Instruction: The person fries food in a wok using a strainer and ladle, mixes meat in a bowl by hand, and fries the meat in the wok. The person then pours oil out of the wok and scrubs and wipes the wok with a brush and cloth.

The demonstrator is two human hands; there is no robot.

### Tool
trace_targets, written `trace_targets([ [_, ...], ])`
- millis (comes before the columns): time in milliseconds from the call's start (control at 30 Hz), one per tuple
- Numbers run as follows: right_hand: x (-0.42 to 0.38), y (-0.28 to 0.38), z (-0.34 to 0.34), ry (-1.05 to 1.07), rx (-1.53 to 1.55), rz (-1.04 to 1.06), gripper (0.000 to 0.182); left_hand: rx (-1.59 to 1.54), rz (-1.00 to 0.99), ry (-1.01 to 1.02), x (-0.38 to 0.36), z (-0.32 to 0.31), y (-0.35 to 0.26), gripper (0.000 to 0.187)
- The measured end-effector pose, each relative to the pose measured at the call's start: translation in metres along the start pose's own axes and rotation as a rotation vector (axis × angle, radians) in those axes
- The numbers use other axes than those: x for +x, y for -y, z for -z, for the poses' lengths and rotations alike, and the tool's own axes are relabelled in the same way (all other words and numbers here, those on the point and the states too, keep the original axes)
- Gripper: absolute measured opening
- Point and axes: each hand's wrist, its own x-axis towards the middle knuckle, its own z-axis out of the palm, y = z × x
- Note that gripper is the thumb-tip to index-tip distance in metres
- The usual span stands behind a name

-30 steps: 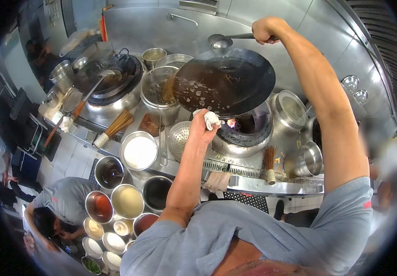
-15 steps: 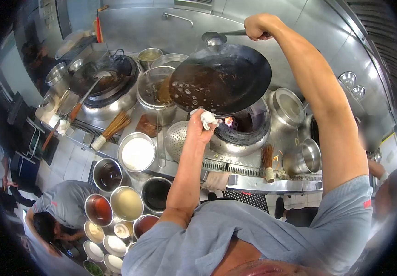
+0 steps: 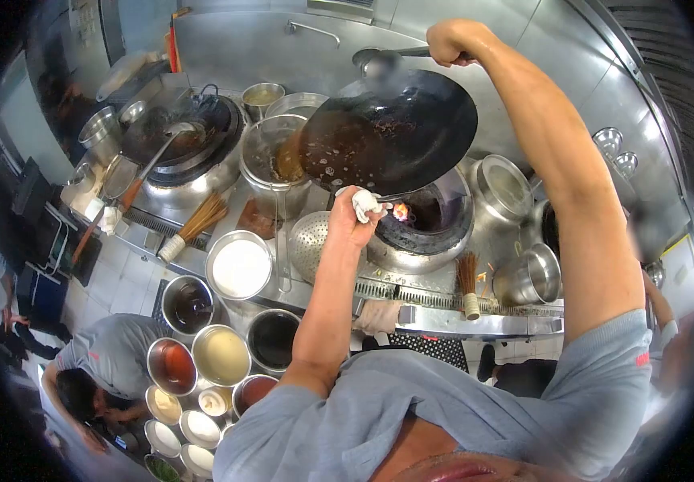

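Overhead, the left hand (image 3: 352, 215) grips the tilted wok (image 3: 391, 132) through a white cloth (image 3: 365, 204); the right hand (image 3: 449, 42) clasps a ladle (image 3: 379, 59).

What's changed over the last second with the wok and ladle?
The wok has tipped further toward the steel pot on its left, and the brown liquid has run to its lower left edge. The right hand has drawn the ladle slightly up and back behind the rim. The left hand still grips the wok's edge through a white cloth. The burner flame stays lit.
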Motion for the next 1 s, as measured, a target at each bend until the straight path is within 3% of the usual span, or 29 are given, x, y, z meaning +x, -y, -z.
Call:
trace_targets([
  [133, -0.003, 0.003, 0.003, -0.010, -0.041, -0.008, 0.014, -0.007, 0.045, 0.045, 0.013, 0.013, -0.004, 0.030],
  [467, 0.002, 0.017, 0.006, -0.025, -0.063, 0.013, 0.013, -0.087, 0.010, -0.018, 0.017, 0.007, -0.004, 0.033],
  [633, 0.004, 0.021, 0.007, -0.100, -0.017, 0.011, 0.015, -0.167, 0.155, 0.199, 0.030, 0.014, -0.011, 0.041],
  [1000, 0.009, 0.043, 0.021, -0.226, -0.043, 0.064, 0.020, -0.244, 0.106, 0.329, 0.051, 0.013, -0.013, 0.051],
])
